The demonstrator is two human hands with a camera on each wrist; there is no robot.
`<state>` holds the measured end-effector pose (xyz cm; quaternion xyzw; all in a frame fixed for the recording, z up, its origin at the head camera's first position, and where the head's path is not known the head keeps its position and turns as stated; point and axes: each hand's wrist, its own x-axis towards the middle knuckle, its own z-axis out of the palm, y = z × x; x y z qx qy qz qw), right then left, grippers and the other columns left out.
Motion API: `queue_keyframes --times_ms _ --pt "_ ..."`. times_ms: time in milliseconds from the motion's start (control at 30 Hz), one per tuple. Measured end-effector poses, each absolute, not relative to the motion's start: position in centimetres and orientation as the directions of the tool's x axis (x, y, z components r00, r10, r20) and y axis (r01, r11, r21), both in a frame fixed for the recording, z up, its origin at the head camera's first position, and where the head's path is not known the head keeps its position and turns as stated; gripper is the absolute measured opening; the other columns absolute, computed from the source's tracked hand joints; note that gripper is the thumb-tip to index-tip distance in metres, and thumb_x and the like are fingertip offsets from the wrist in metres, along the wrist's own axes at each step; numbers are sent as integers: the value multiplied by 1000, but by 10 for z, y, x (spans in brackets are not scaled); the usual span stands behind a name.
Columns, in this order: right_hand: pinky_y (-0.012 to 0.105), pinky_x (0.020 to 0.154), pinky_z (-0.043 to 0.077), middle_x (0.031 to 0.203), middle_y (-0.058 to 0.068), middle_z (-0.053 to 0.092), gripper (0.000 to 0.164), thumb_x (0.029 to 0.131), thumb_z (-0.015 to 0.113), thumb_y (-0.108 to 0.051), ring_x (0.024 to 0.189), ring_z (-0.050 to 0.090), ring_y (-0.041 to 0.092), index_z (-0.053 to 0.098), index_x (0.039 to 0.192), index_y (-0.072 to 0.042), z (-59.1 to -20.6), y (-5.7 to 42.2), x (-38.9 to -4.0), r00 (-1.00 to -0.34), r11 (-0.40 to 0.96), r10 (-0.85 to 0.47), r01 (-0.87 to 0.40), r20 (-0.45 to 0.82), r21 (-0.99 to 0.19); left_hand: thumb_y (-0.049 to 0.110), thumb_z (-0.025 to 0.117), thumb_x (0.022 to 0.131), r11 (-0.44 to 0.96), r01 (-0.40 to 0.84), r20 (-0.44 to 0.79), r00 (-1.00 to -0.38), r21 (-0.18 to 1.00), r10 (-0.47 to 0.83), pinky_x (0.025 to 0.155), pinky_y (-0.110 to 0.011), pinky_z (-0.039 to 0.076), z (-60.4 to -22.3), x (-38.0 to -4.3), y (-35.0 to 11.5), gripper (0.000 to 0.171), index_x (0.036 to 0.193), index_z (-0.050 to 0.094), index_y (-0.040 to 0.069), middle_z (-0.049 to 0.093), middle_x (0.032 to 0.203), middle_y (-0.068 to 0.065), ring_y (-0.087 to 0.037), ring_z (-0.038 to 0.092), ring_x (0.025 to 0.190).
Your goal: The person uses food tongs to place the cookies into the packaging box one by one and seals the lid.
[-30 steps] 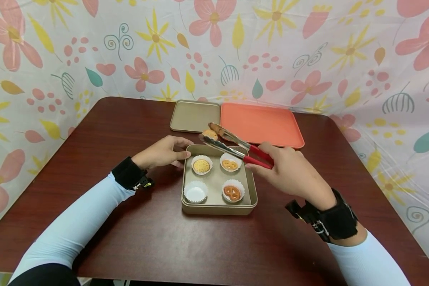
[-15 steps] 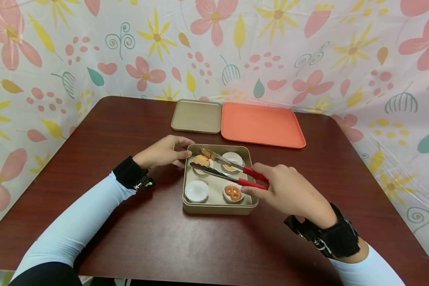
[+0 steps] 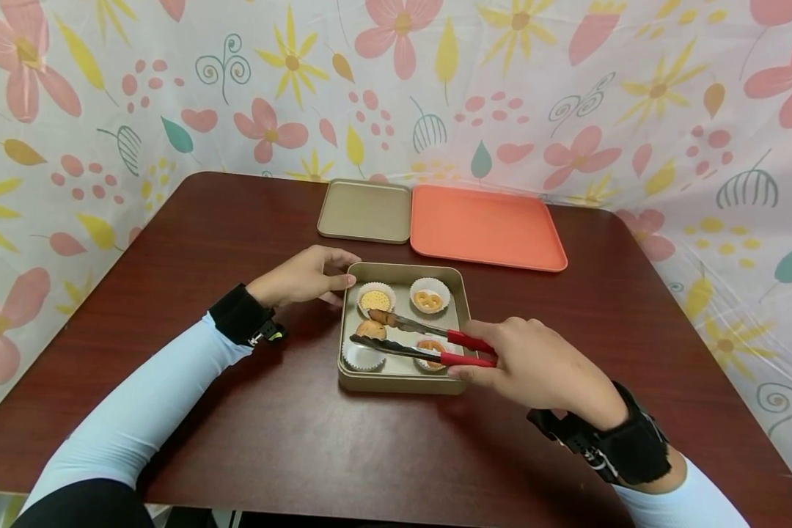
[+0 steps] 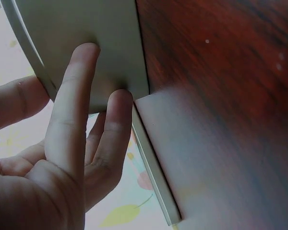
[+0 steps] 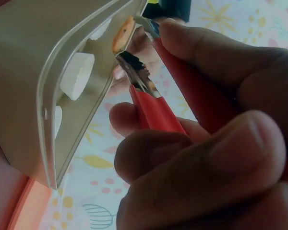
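My right hand (image 3: 524, 364) grips red-handled metal tongs (image 3: 465, 359), whose tips hold a round golden cookie (image 3: 372, 329). The cookie hangs over the left side of a gold tin (image 3: 399, 384), just behind the front left white paper cup (image 3: 363, 357), which has nothing in it. At the back left, a paper cup holds a dotted yellow biscuit (image 3: 375, 300). Two pretzels are in the right-hand cups, the front one partly hidden by the tongs. My left hand (image 3: 303, 276) steadies the tin's back left corner, thumb at the rim and extended fingertips (image 4: 120, 103) against the outer wall.
A shallow gold lid or tray (image 3: 364, 210) lies behind the tin. Beside it, farther right, is a flat orange tray (image 3: 488, 227). The dark brown wooden table (image 3: 251, 425) ends at a flower-patterned cloth (image 3: 396, 110) at the back.
The tongs have carried the cookie from behind the tin, across the back left cup, to the front left cup. My left hand keeps its place at the tin.
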<state>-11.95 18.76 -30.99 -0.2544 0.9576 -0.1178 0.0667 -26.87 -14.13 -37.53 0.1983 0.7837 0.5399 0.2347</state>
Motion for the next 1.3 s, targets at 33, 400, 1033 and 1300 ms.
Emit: queue_keyframes --times_ms 33,400,1033,1300 --pt "28 56 43 68 -15 56 56 91 68 -62 60 51 6 68 121 -16 -310 188 -120 -859 842 -507 -475 -72 -256 3 60 103 338 57 -154 -811 940 564 80 -43 61 -375 -269 -141 47 148 46 -3 48 147 -23 -42 70 103" --pt "28 59 45 76 -15 60 57 90 67 -65 63 53 5 68 118 -16 -314 186 -120 -851 838 -513 -470 -110 -277 2 60 103 336 59 -151 -811 940 565 80 -43 61 -376 -269 -141 47 147 47 -4 50 145 -23 -40 68 105" --pt "27 49 37 59 -11 48 57 90 71 -61 52 45 6 64 122 -15 -311 183 -121 -870 843 -489 -454 -61 -289 1 59 103 325 48 -152 -813 944 563 82 -43 61 -374 -268 -141 47 147 46 -5 50 145 -25 -41 66 110" --pt "26 47 34 58 -8 45 65 88 71 -65 49 41 6 62 127 -14 -312 177 -123 -888 835 -459 -446 39 -322 2 60 102 334 73 -138 -812 940 567 79 -41 61 -374 -268 -141 45 145 49 -4 51 143 -23 -39 65 111"
